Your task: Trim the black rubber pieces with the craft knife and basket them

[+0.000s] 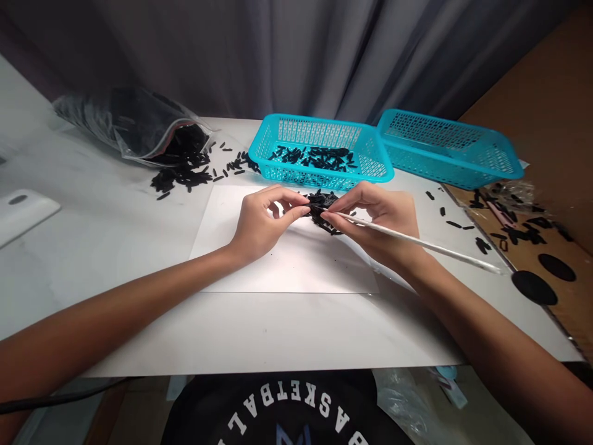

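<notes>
My left hand is closed in a pinch on a small dark piece, above the middle of a white sheet of paper. From the right, my right hand grips a long thin white stick like a pen, its front end at that same piece. The stick's back end slants out toward the right, past the wrist. Beneath and behind the fingertips lies a pile of small black elongated pieces, partly hidden by both hands. The stick's tip is too small to make out.
Behind the paper stands a blue basket with several black pieces; another blue basket is at its right. A clear plastic bag spills black pieces at the back left. Two black discs lie right, near scattered pieces.
</notes>
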Demonstrator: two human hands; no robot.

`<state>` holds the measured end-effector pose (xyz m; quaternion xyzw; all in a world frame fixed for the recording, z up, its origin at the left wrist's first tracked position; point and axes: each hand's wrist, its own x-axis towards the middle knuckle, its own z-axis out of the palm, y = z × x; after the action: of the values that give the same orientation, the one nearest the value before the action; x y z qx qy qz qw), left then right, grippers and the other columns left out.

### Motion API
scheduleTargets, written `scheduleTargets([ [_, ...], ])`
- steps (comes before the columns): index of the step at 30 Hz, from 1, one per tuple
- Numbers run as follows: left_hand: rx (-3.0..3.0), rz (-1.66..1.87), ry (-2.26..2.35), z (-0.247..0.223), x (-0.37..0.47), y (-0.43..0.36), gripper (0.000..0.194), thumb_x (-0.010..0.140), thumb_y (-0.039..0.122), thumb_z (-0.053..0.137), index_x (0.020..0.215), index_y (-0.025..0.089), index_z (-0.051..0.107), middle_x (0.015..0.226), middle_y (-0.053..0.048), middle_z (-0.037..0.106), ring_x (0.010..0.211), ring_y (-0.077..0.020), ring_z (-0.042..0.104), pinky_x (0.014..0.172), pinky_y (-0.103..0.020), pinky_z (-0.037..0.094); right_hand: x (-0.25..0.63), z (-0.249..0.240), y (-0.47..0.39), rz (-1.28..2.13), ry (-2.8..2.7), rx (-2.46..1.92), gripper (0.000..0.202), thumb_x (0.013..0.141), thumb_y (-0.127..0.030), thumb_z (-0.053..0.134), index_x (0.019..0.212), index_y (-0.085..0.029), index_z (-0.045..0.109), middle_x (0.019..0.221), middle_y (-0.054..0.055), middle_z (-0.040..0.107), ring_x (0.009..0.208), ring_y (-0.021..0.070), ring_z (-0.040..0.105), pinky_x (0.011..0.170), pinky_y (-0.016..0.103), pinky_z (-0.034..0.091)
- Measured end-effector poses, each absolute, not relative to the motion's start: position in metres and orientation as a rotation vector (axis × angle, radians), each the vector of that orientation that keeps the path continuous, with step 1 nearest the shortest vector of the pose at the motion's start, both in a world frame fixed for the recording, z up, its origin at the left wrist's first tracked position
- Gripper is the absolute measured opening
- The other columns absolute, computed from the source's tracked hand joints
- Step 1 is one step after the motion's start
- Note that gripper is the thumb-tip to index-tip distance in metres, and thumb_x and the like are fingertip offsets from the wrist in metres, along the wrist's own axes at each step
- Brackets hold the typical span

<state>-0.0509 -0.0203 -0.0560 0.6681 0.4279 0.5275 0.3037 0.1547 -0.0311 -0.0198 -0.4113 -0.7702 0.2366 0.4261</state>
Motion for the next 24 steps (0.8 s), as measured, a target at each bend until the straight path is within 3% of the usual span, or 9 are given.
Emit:
scheduleTargets([
  [6,1.746,1.397,1.117,-0.056,-0.050,-0.020,0.007,0.081,0.027,0.081,0.083,0.021,0.078,0.086,-0.002,0.077,0.072,-0.0140,0.066,0.057,-0.026,0.045,0.155,-0.018,-0.031,0.597,-1.888,-1.011,0.014,0.082,-0.028,0.082,0.077,-0.024,0.069,0.075,0.002,0.073,0.066,0.0171,0.067,0.063,0.034,0.053],
  [9,1.736,1.390,1.111,-0.056,-0.051,-0.020,0.007,0.081,0.027,0.081,0.083,0.021,0.078,0.086,-0.002,0.077,0.072,-0.0138,0.066,0.058,-0.026,0.044,0.156,-0.017,-0.030,0.599,-1.758,-1.017,0.007,0.090,-0.031,0.074,0.089,-0.024,0.072,0.080,0.002,0.073,0.071,0.0179,0.069,0.066,0.035,0.054],
  [12,1.742,1.390,1.088,-0.056,-0.051,-0.020,0.007,0.082,0.028,0.080,0.083,0.022,0.078,0.086,-0.002,0.077,0.073,-0.0134,0.066,0.059,-0.026,0.045,0.156,-0.019,-0.027,0.582,-1.768,-1.081,0.013,0.096,-0.035,0.066,0.094,-0.026,0.075,0.083,0.003,0.075,0.075,0.0193,0.071,0.070,0.036,0.054],
  [24,1.802,1.411,1.025,-0.055,-0.051,-0.021,0.008,0.082,0.027,0.081,0.086,0.021,0.078,0.085,-0.001,0.077,0.074,-0.0126,0.067,0.059,-0.023,0.047,0.154,-0.027,-0.027,0.652,-1.931,-1.120,0.012,0.088,-0.035,0.074,0.086,-0.024,0.079,0.085,0.003,0.078,0.072,0.0191,0.070,0.068,0.032,0.052],
])
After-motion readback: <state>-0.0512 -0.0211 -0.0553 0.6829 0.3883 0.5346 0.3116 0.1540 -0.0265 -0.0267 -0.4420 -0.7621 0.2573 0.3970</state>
